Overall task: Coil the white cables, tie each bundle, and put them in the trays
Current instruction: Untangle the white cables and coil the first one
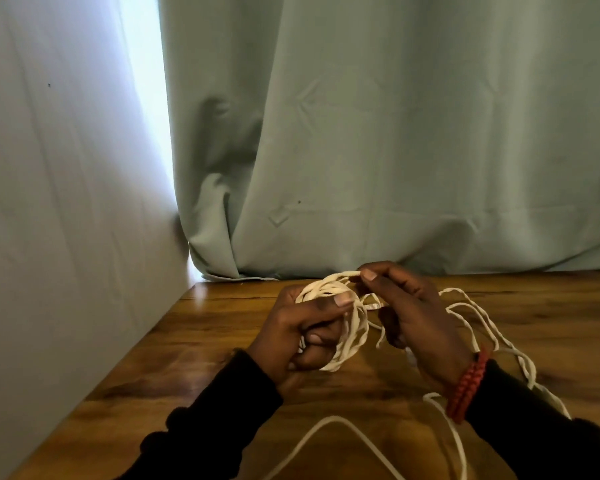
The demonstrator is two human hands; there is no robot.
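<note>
A coil of white cable [352,327] hangs in several loops just above the wooden table [222,341]. My left hand [302,334] grips the coil, thumb pressed across the top of the loops and fingers curled through them. My right hand [409,317] pinches a strand of the same cable at the coil's upper edge between thumb and forefinger. Loose cable [478,317] trails from the coil to the right and down across the table, passing under my right wrist. No tray is in view.
A pale green curtain [395,150] hangs along the table's far edge. A light wall [49,202] borders the table's left side. More slack white cable [336,424] lies on the near part of the table between my forearms.
</note>
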